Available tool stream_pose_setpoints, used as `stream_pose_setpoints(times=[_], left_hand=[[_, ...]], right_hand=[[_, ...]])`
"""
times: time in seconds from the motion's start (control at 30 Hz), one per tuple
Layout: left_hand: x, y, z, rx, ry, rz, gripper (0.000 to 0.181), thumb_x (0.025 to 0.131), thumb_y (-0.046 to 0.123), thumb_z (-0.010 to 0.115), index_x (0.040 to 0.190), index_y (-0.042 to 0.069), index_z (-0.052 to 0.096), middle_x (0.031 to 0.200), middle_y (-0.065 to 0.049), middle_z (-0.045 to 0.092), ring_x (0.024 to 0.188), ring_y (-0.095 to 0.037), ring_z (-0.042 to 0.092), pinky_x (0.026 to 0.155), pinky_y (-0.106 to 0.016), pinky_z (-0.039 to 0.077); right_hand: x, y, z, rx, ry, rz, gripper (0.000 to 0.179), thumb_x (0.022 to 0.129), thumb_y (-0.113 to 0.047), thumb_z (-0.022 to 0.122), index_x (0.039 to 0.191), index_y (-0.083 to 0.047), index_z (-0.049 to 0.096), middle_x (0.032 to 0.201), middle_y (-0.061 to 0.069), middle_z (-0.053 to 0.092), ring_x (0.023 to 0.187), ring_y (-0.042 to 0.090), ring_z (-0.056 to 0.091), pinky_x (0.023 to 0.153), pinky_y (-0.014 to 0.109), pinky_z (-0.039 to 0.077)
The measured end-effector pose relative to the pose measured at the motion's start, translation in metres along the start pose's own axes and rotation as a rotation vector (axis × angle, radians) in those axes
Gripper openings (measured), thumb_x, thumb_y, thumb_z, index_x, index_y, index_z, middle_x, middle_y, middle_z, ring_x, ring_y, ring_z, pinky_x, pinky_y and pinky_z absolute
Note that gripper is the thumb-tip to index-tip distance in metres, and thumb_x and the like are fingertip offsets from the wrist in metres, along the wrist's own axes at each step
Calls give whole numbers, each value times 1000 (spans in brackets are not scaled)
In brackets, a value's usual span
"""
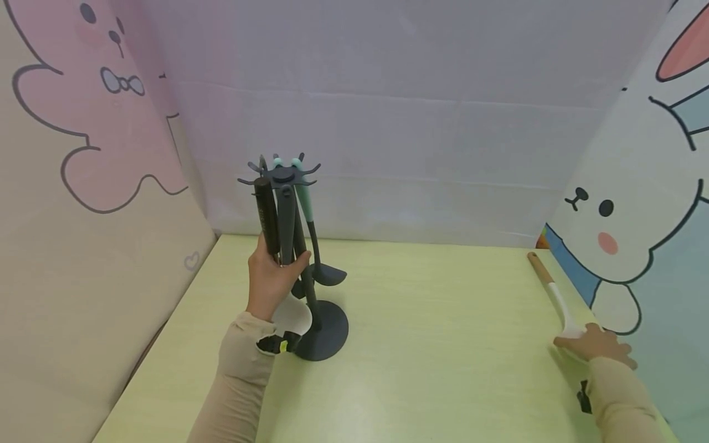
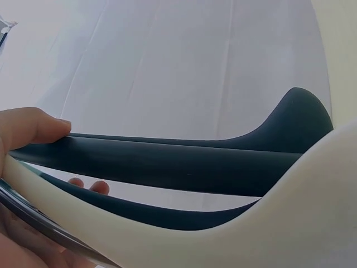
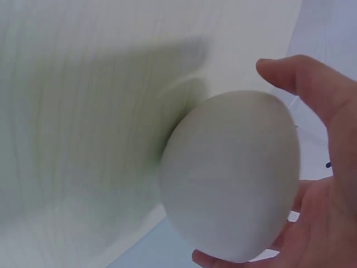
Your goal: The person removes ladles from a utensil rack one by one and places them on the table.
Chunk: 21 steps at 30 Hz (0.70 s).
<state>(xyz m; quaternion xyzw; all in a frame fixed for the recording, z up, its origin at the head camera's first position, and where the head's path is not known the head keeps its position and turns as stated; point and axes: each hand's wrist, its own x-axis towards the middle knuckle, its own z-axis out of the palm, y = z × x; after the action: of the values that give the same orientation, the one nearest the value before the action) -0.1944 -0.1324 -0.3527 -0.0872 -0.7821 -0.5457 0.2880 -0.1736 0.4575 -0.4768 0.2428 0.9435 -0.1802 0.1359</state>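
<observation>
My left hand point(image 1: 268, 280) grips the dark utensil stand point(image 1: 327, 335) at mid-height, along with utensils hanging from it. In the left wrist view, my thumb presses on the dark pole point(image 2: 184, 167), and a white utensil point(image 2: 312, 218) crosses in front. A black-handled tool point(image 1: 267, 215) and a dark ladle point(image 1: 329, 275) with a green handle also hang on the stand. At the far right, a white ladle point(image 1: 560, 301) with a wooden handle lies on the table. My right hand point(image 1: 595, 346) is over its bowl point(image 3: 234, 173), fingers spread around it and thumb apart from it.
The pale yellow table point(image 1: 432, 344) meets a whitish cloth wall point(image 1: 388, 135) at the back. Printed side walls, one with a rabbit point(image 1: 637, 215), stand left and right. The right wall is close to the white ladle.
</observation>
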Motion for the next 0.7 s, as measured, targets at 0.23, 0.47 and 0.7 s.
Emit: stream_pose_setpoints(times=[0.23, 0.47, 0.7], left_hand=[[-1, 0, 3, -7, 49, 59, 47, 75, -9, 78, 115, -6, 54, 96, -21, 65, 90, -33, 62, 79, -49, 51], [-1, 3, 7, 20, 112, 95, 63, 73, -6, 81, 128, -4, 49, 99, -18, 63, 80, -23, 60, 61, -25, 45], [-2, 13, 14, -9, 198, 97, 83, 72, -4, 84, 141, 0, 38, 111, -19, 60, 89, -23, 60, 71, -16, 47]], right_hand=[[-13, -21, -7, -12, 72, -81, 103, 83, -53, 68, 143, 13, 16, 126, 50, 19, 116, 77, 18, 91, 84, 22], [-22, -59, -5, -2, 270, -370, 96, 85, -43, 71, 152, 1, 19, 119, 50, 34, 99, 73, 35, 68, 76, 39], [-45, -121, 8, 77, 279, -594, 84, 90, -32, 70, 149, 10, 26, 134, 43, 38, 112, 65, 39, 78, 71, 43]])
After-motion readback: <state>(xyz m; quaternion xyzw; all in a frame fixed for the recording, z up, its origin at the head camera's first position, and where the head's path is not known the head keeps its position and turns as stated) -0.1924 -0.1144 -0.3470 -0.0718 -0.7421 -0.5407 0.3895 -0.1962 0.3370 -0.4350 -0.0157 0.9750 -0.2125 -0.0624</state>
